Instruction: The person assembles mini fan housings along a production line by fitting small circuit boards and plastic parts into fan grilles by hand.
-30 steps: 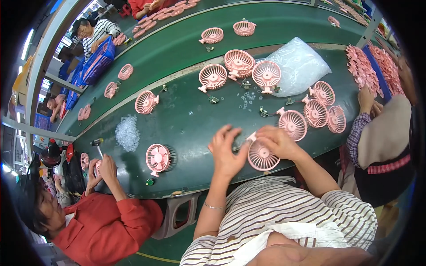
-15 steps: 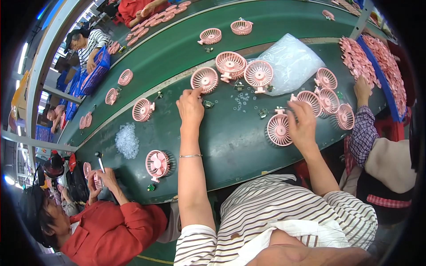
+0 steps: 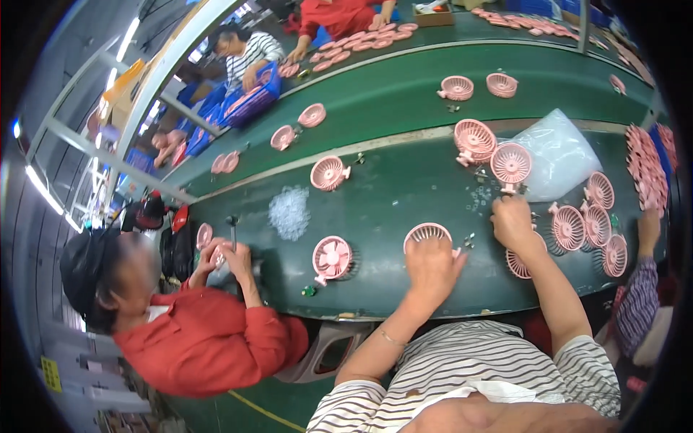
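So the left hand is clamped over the near rim of a pink fan housing, with the fingertips hidden behind the knuckles. That housing sits on the green desk right in front of the person, stem poking out to the right by the thumb, and a little circuit board lies just beside it. Half a second ago that hand was up at the back row, where there were three housings. Now I count two there, a rear housing and a front housing, so my read is that work has just switched over to a different piece.

The right hand has let go of the spare housing, which now lies partly under that forearm. It's curled near the scattered clear rings, but the tips are hidden, so can't tell if it's pinching anything.

Further out: a housing cluster to the right, a clear plastic bag behind, then a bladed fan and a pile of clear bits off to the left. Past those, a co-worker in red has a hammer up, and more housings sit on the green conveyor belt at the back.
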### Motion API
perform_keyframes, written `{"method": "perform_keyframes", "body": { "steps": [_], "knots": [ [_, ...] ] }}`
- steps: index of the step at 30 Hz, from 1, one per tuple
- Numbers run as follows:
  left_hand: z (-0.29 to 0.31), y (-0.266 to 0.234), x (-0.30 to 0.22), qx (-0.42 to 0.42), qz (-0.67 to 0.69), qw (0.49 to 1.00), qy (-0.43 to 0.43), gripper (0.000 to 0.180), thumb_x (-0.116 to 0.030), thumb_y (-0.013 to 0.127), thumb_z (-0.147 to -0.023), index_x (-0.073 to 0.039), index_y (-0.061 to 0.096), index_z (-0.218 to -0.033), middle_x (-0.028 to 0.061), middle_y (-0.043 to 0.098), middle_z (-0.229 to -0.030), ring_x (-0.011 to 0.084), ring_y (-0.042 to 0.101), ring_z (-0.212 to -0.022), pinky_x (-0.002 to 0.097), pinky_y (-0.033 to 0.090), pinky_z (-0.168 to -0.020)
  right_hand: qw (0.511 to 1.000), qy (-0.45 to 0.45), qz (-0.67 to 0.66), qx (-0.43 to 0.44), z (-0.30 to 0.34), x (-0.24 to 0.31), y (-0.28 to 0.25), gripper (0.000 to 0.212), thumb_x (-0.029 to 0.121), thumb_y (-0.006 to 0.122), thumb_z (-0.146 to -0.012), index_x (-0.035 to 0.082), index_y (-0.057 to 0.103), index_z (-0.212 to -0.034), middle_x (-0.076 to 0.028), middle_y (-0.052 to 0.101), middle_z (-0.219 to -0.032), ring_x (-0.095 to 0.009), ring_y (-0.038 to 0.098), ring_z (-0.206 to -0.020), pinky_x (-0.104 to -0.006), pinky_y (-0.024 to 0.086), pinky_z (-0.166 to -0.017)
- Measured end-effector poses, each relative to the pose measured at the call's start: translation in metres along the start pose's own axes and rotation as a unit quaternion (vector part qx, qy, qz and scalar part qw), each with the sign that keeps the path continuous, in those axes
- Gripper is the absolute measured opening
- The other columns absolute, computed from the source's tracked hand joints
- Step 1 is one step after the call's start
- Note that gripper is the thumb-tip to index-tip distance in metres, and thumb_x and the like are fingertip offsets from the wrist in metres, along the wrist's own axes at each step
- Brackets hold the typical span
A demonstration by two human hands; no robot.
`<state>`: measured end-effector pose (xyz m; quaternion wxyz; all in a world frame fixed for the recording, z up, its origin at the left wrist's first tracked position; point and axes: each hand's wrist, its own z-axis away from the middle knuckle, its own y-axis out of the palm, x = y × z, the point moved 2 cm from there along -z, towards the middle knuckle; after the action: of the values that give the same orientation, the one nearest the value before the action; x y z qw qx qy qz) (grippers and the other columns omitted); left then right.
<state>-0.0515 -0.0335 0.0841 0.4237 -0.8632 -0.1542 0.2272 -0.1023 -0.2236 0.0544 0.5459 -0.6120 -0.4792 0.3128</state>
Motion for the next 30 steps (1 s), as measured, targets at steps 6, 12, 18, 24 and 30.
{"method": "perform_keyframes", "body": {
  "steps": [6,12,18,24,30],
  "knots": [
    [-0.001,0.000,0.013,0.053,0.170,0.966,-0.188,0.019,-0.020,0.057,-0.087,-0.005,0.067,-0.084,0.0178,0.065,-0.074,0.0389,0.060,-0.062,0.0441,0.047,-0.058,1.000,-0.020,0.009,-0.022,-0.010,0.005,0.007,0.012,0.005,0.064,-0.060,0.003,0.063,-0.072,-0.017,0.064,-0.080,-0.033,0.062,-0.082,-0.0436,0.045,-0.070],
    [-0.026,-0.013,0.048,0.069,0.068,0.995,0.009,0.030,-0.001,0.055,-0.079,-0.014,0.065,-0.105,0.0068,0.057,-0.123,0.0323,0.044,-0.121,0.0447,0.032,-0.098,0.998,-0.013,0.000,-0.069,-0.009,0.005,0.002,0.007,0.007,0.064,-0.072,0.002,0.058,-0.073,-0.015,0.060,-0.076,-0.033,0.059,-0.078,-0.0431,0.045,-0.070],
    [-0.031,0.002,0.031,0.222,0.131,0.961,0.104,0.029,-0.009,0.062,-0.079,-0.015,0.067,-0.107,0.0115,0.058,-0.113,0.0345,0.052,-0.108,0.0435,0.039,-0.091,0.905,0.031,-0.403,-0.133,0.039,0.040,-0.036,0.009,0.006,0.063,-0.084,0.000,0.062,-0.091,-0.007,0.062,-0.076,-0.012,0.058,-0.060,-0.0243,0.045,-0.054],
    [0.000,0.004,0.047,0.086,0.083,0.989,-0.085,0.028,-0.018,0.076,-0.070,-0.009,0.068,-0.094,0.0139,0.054,-0.092,0.0298,0.058,-0.081,0.0381,0.048,-0.071,0.744,0.185,-0.640,0.055,0.055,0.051,-0.010,0.014,0.009,0.060,-0.089,-0.003,0.059,-0.096,-0.004,0.064,-0.082,-0.007,0.059,-0.067,-0.0198,0.047,-0.058],
    [0.022,-0.001,0.031,-0.010,0.320,0.920,-0.227,0.026,-0.001,0.071,-0.073,-0.001,0.059,-0.096,0.0160,0.063,-0.099,0.0212,0.064,-0.085,0.0309,0.051,-0.073,0.764,0.145,-0.627,-0.038,0.042,0.067,-0.002,0.011,0.008,0.063,-0.086,-0.003,0.064,-0.090,-0.002,0.062,-0.071,-0.003,0.054,-0.061,-0.0194,0.043,-0.053]
  ]
}}
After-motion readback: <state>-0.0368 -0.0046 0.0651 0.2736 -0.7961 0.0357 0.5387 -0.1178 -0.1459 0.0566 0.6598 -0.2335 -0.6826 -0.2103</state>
